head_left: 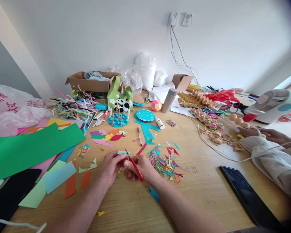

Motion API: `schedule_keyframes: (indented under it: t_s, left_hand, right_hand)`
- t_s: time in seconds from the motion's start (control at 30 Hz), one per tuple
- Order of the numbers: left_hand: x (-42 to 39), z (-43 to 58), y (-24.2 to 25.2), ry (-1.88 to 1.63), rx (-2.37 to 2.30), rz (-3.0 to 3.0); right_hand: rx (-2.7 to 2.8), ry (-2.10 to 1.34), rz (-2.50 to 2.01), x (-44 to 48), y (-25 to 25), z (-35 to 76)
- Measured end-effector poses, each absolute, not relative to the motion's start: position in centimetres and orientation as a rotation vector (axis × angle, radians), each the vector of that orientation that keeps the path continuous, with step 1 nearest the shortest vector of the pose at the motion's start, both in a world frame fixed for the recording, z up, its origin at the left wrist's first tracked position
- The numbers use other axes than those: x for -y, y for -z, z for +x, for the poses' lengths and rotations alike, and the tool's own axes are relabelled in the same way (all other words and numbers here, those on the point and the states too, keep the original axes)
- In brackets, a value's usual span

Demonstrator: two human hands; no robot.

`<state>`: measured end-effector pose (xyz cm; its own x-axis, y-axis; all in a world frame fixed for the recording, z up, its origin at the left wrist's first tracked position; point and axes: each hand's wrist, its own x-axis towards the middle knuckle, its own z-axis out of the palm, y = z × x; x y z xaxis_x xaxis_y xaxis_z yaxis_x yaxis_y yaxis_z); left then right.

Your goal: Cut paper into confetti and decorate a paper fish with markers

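Observation:
My left hand (112, 166) pinches a small light-blue strip of paper (122, 152) near the table's middle. Red-handled scissors (136, 169) are gripped in my right hand (142, 170), their blades pointing up and left beside the strip. Whether the blades touch the paper is hard to tell. Small yellow bits lie on the table partly behind my hands. To the right is a heap of many-coloured paper scraps (166, 161). Further left sits a small pile of confetti (83, 150). Fish cut from coloured paper (109, 135) lie beyond my left hand.
Sheets of coloured paper (34, 149) cover the left side. A black phone (247, 194) lies at right, near a co-worker's hands (264, 134) and white sleeve. A white cable (217, 152) crosses the table. A grey bottle (169, 101) and a fan (274, 103) stand farther back.

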<state>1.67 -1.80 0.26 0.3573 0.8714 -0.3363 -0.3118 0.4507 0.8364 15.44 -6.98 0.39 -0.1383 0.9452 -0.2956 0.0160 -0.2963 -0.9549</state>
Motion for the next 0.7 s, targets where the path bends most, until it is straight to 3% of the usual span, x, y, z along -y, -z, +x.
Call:
schedule_keyframes:
  t_s: [0.7]
  left_hand:
    - [1.43, 1.41, -0.22, -0.861, -0.867, 0.833]
  right_hand:
    - [1.190, -1.538, -1.392, 6.99, -0.32, 15.40]
